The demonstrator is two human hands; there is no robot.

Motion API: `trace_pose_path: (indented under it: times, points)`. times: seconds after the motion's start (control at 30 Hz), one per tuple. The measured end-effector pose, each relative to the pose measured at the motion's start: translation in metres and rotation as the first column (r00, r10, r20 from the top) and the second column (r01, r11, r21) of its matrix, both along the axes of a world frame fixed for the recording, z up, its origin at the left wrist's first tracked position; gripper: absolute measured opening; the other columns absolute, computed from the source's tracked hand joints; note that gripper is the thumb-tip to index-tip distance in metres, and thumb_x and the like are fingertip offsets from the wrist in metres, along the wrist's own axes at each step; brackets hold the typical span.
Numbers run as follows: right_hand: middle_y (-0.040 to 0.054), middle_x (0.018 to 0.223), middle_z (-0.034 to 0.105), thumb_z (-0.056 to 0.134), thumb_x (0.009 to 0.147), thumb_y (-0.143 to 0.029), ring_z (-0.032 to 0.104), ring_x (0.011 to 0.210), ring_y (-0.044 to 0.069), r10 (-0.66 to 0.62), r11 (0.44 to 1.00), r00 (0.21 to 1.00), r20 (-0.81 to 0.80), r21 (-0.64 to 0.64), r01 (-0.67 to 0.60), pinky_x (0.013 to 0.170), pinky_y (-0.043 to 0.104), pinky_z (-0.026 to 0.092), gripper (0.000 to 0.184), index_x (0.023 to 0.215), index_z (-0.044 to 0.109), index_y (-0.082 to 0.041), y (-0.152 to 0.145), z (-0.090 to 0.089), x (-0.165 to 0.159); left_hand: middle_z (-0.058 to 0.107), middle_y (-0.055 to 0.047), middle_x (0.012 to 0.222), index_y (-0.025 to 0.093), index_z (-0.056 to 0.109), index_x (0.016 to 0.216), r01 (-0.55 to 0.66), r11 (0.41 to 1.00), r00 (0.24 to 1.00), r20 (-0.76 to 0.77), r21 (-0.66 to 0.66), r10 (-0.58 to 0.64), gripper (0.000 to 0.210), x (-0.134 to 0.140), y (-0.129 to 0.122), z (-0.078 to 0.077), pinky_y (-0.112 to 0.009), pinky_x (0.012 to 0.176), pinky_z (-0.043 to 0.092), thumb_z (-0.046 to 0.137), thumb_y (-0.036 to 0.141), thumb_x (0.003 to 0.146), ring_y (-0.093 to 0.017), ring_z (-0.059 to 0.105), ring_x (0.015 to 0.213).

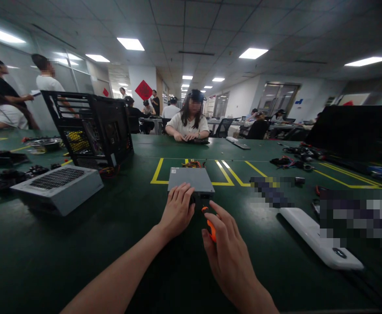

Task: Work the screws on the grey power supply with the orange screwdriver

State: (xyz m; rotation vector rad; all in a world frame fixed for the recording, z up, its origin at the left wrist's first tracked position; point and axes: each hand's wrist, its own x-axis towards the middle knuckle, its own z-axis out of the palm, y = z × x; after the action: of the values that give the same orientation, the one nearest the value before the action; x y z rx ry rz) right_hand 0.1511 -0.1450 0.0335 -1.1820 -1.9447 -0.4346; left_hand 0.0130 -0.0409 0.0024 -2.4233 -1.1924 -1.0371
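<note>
A grey power supply unit (193,178) lies flat on the green table in front of me, with coloured cables (194,164) showing at its far side. My left hand (177,211) grips its near left part, fingers over the top and the thumb down at the near face. Just to the right, my right hand (230,248) is closed around an orange and black screwdriver (211,231). The screwdriver points at the unit's near face, by the power socket (205,196). Whether its tip touches a screw is too small to tell.
A black computer case (112,131) stands at left behind another power supply (66,183). To the right lie a white elongated device (318,237) and black cables (285,161). Yellow tape lines (158,170) mark the table (128,270). Across it sits a person (191,120) handling a dark object.
</note>
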Motion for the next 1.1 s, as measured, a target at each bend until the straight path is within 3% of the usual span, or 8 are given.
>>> trace_pose_path:
  times: [0.1, 0.23, 0.33, 0.47, 0.67, 0.83, 1.03, 1.1]
  points:
    - [0.0179, 0.13, 0.04, 0.039, 0.083, -0.014, 0.039, 0.121, 0.025, 0.047, 0.999, 0.999, -0.002, 0.024, -0.047, 0.087, 0.043, 0.047, 0.029, 0.111, 0.045, -0.014, 0.001, -0.004, -0.001, 0.044, -0.012, 0.127, 0.014, 0.04, 0.121, 0.006, 1.0, 1.0, 0.011, 0.001, -0.006, 0.039, 0.0, 0.0, 0.0, -0.043, 0.104, 0.025, 0.042, 0.02, 0.082, -0.023, 0.034, 0.123]
    - [0.0139, 0.121, 0.05, 0.041, 0.084, -0.01, 0.048, 0.112, 0.019, 0.097, 0.992, 0.995, -0.038, 0.088, -0.093, 0.088, 0.035, 0.047, 0.035, 0.118, 0.042, -0.016, 0.006, -0.011, 0.006, 0.044, -0.013, 0.127, 0.014, 0.04, 0.121, 0.005, 1.0, 1.0, 0.022, 0.0, -0.005, 0.039, -0.001, -0.001, 0.0, -0.043, 0.104, 0.024, 0.042, 0.02, 0.082, -0.023, 0.034, 0.123]
    - [0.0116, 0.113, 0.056, 0.045, 0.083, -0.012, 0.053, 0.104, 0.018, 0.071, 0.996, 0.996, -0.057, 0.058, -0.068, 0.084, 0.035, 0.048, 0.031, 0.113, 0.045, -0.017, 0.006, -0.013, 0.008, 0.044, -0.012, 0.127, 0.015, 0.039, 0.121, 0.004, 1.0, 1.0, 0.015, -0.007, -0.004, 0.04, -0.001, -0.002, 0.0, -0.044, 0.104, 0.023, 0.042, 0.02, 0.082, -0.024, 0.033, 0.124]
    - [0.0146, 0.119, 0.05, 0.045, 0.081, -0.012, 0.046, 0.114, 0.024, 0.049, 0.997, 0.998, -0.026, 0.057, -0.048, 0.088, 0.042, 0.046, 0.029, 0.11, 0.045, -0.015, 0.002, -0.012, 0.003, 0.043, -0.013, 0.127, 0.014, 0.039, 0.121, 0.001, 1.0, 1.0, 0.005, -0.011, -0.001, 0.039, -0.001, -0.002, 0.001, -0.044, 0.104, 0.023, 0.041, 0.02, 0.082, -0.023, 0.033, 0.124]
    - [0.0147, 0.114, 0.054, 0.044, 0.082, -0.01, 0.052, 0.105, 0.019, -0.016, 0.997, 0.999, -0.03, 0.08, 0.018, 0.082, 0.036, 0.05, 0.034, 0.116, 0.04, -0.013, 0.001, -0.013, 0.001, 0.043, -0.013, 0.127, 0.014, 0.039, 0.121, 0.006, 1.0, 1.0, 0.001, -0.015, -0.006, 0.039, -0.002, -0.003, 0.002, -0.043, 0.104, 0.024, 0.042, 0.021, 0.082, -0.023, 0.033, 0.124]
    - [0.0166, 0.118, 0.05, 0.042, 0.082, -0.011, 0.046, 0.114, 0.024, -0.054, 0.998, 0.998, -0.012, 0.043, 0.054, 0.087, 0.043, 0.047, 0.034, 0.115, 0.041, -0.012, -0.002, -0.012, -0.001, 0.043, -0.012, 0.128, 0.013, 0.04, 0.12, 0.003, 1.0, 1.0, -0.008, -0.025, -0.003, 0.038, -0.002, -0.002, 0.002, -0.042, 0.105, 0.022, 0.042, 0.021, 0.083, -0.022, 0.031, 0.125]
    - [0.0123, 0.101, 0.06, 0.041, 0.087, -0.019, 0.06, 0.089, 0.018, -0.117, 0.993, 0.993, 0.0, -0.012, 0.117, 0.068, 0.032, 0.054, 0.029, 0.115, 0.042, -0.013, -0.004, -0.009, 0.002, 0.043, -0.012, 0.128, 0.014, 0.04, 0.12, 0.001, 1.0, 1.0, -0.009, -0.017, -0.001, 0.037, -0.002, -0.002, 0.0, -0.043, 0.105, 0.023, 0.042, 0.022, 0.083, -0.023, 0.031, 0.125]
    - [0.0131, 0.104, 0.059, 0.041, 0.086, -0.019, 0.058, 0.094, 0.02, -0.118, 0.993, 0.993, -0.008, -0.025, 0.117, 0.072, 0.035, 0.053, 0.028, 0.113, 0.044, -0.014, -0.005, -0.007, 0.002, 0.043, -0.012, 0.128, 0.015, 0.04, 0.12, 0.0, 1.0, 1.0, -0.014, -0.017, 0.0, 0.038, -0.002, -0.002, 0.001, -0.044, 0.104, 0.023, 0.041, 0.021, 0.083, -0.023, 0.031, 0.125]
